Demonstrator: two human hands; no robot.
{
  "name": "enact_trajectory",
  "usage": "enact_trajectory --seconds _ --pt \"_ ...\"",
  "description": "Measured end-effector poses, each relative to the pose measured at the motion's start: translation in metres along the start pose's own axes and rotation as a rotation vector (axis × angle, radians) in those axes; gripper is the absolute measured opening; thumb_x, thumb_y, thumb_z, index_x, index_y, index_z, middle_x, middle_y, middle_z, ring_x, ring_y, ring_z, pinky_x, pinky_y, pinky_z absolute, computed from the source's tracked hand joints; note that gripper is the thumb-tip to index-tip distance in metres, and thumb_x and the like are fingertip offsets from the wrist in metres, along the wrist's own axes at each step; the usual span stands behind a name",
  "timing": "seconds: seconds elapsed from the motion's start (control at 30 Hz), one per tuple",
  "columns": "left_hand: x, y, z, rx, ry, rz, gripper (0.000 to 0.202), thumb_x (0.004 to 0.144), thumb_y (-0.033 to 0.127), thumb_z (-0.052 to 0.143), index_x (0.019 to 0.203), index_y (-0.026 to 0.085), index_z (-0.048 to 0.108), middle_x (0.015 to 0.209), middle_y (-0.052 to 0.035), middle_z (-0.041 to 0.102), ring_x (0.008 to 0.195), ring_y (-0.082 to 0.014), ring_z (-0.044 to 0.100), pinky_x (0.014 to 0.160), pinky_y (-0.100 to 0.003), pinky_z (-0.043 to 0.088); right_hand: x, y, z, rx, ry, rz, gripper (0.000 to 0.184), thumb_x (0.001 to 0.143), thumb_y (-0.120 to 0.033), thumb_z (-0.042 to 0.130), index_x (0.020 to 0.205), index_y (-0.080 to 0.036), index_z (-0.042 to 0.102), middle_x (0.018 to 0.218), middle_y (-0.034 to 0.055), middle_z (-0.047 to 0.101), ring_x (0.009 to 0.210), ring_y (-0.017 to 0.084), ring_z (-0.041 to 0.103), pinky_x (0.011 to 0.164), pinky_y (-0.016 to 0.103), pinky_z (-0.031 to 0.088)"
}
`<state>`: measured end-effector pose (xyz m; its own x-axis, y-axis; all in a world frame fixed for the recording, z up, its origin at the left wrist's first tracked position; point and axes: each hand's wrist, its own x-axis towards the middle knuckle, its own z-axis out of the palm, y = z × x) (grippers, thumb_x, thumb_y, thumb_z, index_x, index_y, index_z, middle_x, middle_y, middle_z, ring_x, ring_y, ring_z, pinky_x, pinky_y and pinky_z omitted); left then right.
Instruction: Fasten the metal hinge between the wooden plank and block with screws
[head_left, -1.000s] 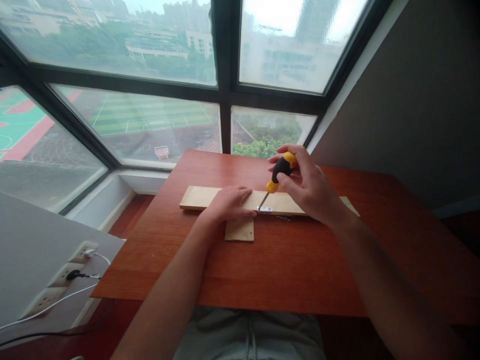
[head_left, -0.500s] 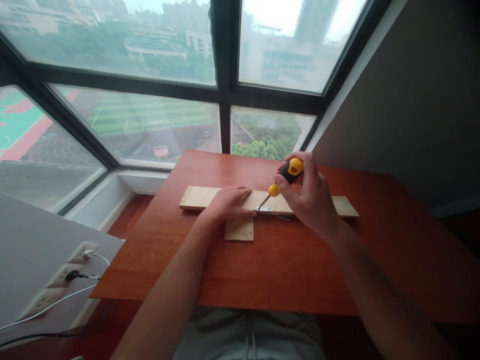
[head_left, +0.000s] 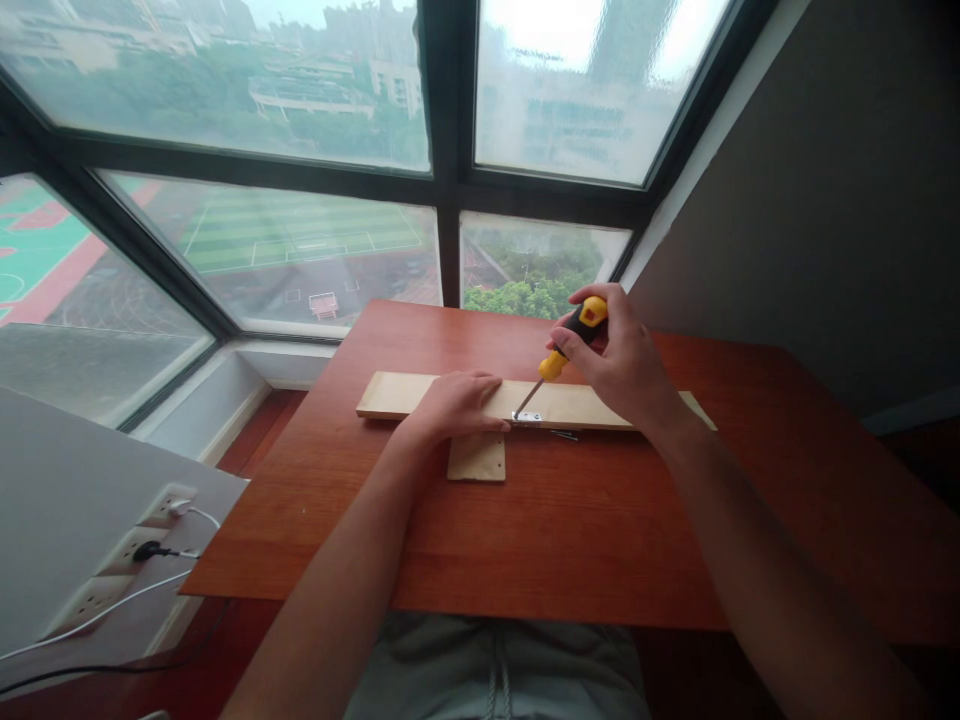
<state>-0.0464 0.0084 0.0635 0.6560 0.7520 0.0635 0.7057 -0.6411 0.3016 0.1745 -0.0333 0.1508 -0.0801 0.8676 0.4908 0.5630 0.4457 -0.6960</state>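
Note:
A long pale wooden board [head_left: 390,396] lies across the red-brown table [head_left: 570,520]. A small wooden block [head_left: 477,458] butts against its near edge. My left hand [head_left: 456,404] lies flat on the board where the two pieces meet, fingers stretched out. My right hand [head_left: 619,362] is closed round the yellow-and-black handle of a screwdriver [head_left: 571,338]. The shaft slants down to the left, with its tip on a small metal bracket [head_left: 527,417] at the board's near edge.
A loose screw [head_left: 564,434] lies on the table just right of the bracket. Big windows [head_left: 300,250] stand behind the table and a dark wall [head_left: 825,200] on the right. A power strip with plugged cables [head_left: 142,548] sits at the lower left.
My right hand has turned and risen a little on the screwdriver handle, and the handle now tilts further to the right. The left hand and the boards have stayed put.

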Motion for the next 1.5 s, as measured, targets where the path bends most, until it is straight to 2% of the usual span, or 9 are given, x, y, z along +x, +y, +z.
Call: enact_trajectory --seconds 0.2,0.37,0.5,0.67,0.77,0.9,1.03,1.3,1.5 --pt "-0.002 0.002 -0.002 -0.021 0.002 -0.015 0.052 0.075 0.062 0.067 0.111 0.025 0.063 0.112 -0.0056 0.069 0.099 -0.0260 0.065 0.080 -0.029 0.048 0.023 -0.013 0.013 0.012 -0.216 -0.172 0.035 0.088 -0.041 0.060 0.116 -0.025 0.046 0.094 0.0006 0.063 0.074 0.017 0.065 0.070 0.036 0.053" --pt "-0.002 0.002 -0.002 -0.014 -0.003 -0.034 0.053 0.074 0.061 0.068 0.112 0.025 0.064 0.112 -0.0061 0.069 0.101 -0.0265 0.064 0.083 -0.030 0.047 0.015 -0.016 0.020 -0.160 -0.034 -0.158 0.032 0.086 -0.038 0.062 0.110 -0.024 0.047 0.090 0.0006 0.060 0.068 0.017 0.061 0.065 0.035 0.050" --pt "-0.002 0.001 -0.001 -0.007 0.001 -0.013 0.057 0.075 0.065 0.065 0.115 0.025 0.062 0.115 -0.0064 0.069 0.101 -0.0269 0.065 0.079 -0.030 0.048 0.001 -0.014 0.023 -0.153 0.052 -0.100 0.036 0.088 -0.039 0.056 0.118 -0.025 0.043 0.091 0.0018 0.061 0.068 0.019 0.062 0.064 0.037 0.051" --pt "-0.001 0.001 0.000 0.000 0.004 -0.006 0.057 0.075 0.066 0.064 0.114 0.025 0.062 0.115 -0.0062 0.069 0.101 -0.0268 0.065 0.082 -0.030 0.047 -0.003 -0.018 0.017 0.003 -0.049 -0.046 0.034 0.091 -0.033 0.046 0.124 -0.026 0.040 0.095 0.0023 0.062 0.077 0.021 0.066 0.071 0.040 0.054" --pt "-0.001 0.002 0.000 -0.001 -0.001 -0.011 0.057 0.074 0.066 0.065 0.113 0.025 0.063 0.114 -0.0063 0.069 0.101 -0.0267 0.065 0.081 -0.030 0.047 -0.003 -0.022 0.011 -0.031 -0.091 -0.028 0.038 0.090 -0.033 0.050 0.127 -0.026 0.042 0.096 0.0032 0.063 0.072 0.020 0.065 0.070 0.038 0.053" --pt "-0.001 0.002 0.000 -0.004 -0.002 -0.017 0.057 0.074 0.066 0.065 0.114 0.026 0.063 0.114 -0.0061 0.069 0.100 -0.0273 0.065 0.080 -0.032 0.047 -0.004 -0.024 0.009 -0.249 0.001 -0.099 0.040 0.091 -0.037 0.053 0.129 -0.027 0.046 0.096 0.0047 0.065 0.069 0.020 0.062 0.066 0.037 0.050" --pt "-0.001 0.003 -0.001 0.003 0.002 -0.022 0.057 0.074 0.067 0.064 0.114 0.026 0.063 0.113 -0.0062 0.069 0.099 -0.0278 0.065 0.077 -0.031 0.047 -0.004 -0.025 0.011 -0.340 0.059 -0.144 0.035 0.089 -0.044 0.057 0.118 -0.027 0.052 0.096 0.0047 0.067 0.071 0.021 0.061 0.067 0.036 0.049" --pt "0.000 0.002 0.000 0.004 0.001 -0.023 0.058 0.074 0.067 0.064 0.116 0.026 0.062 0.114 -0.0059 0.069 0.101 -0.0271 0.065 0.080 -0.031 0.047 0.001 -0.027 0.002 0.057 -0.192 -0.093 0.034 0.091 -0.028 0.049 0.125 -0.028 0.046 0.110 0.0048 0.064 0.088 0.019 0.064 0.078 0.038 0.054" --pt "-0.001 0.004 -0.001 0.008 0.003 -0.030 0.059 0.075 0.067 0.063 0.116 0.026 0.062 0.114 -0.0063 0.069 0.101 -0.0277 0.065 0.079 -0.032 0.047 -0.004 -0.027 0.001 -0.006 -0.130 -0.067 0.031 0.090 -0.032 0.056 0.119 -0.027 0.051 0.097 0.0025 0.064 0.084 0.020 0.065 0.076 0.036 0.056"
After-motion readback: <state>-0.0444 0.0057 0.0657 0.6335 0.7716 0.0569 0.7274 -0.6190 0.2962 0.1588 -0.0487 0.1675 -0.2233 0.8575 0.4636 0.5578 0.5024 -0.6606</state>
